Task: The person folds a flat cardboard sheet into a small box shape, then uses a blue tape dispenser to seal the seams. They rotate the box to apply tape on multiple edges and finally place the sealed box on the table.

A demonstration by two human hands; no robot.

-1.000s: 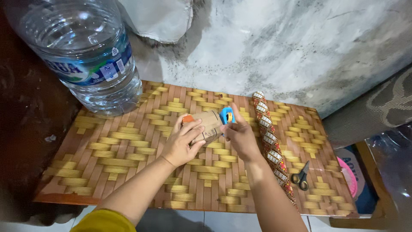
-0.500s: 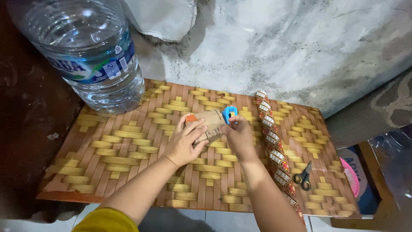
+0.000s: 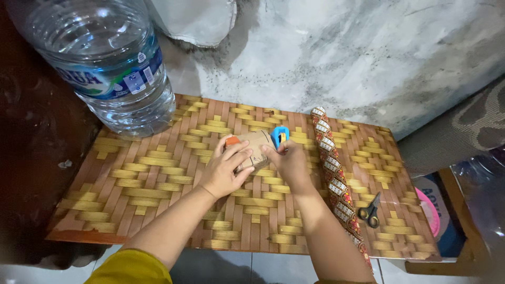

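A: What lies nearest the viewer?
B: Two bare forearms over a woven-pattern yellow-and-brown mat. A yellow sleeve shows at the left elbow.

A: And the hands?
B: The left hand lies flat on a small brown cardboard box, fingers curled over its orange-tipped left end. The right hand is closed around a small blue tape dispenser, held against the box's right end. The box rests on the mat near its middle.

A: To the right?
B: A rolled sheet of red patterned wrapping paper lies lengthwise just beside the right forearm; black-handled scissors lie beyond it, near the mat's edge.

A: Farther back?
B: A large clear plastic water bottle with a blue band label stands at the far left corner, against a grey mottled wall.
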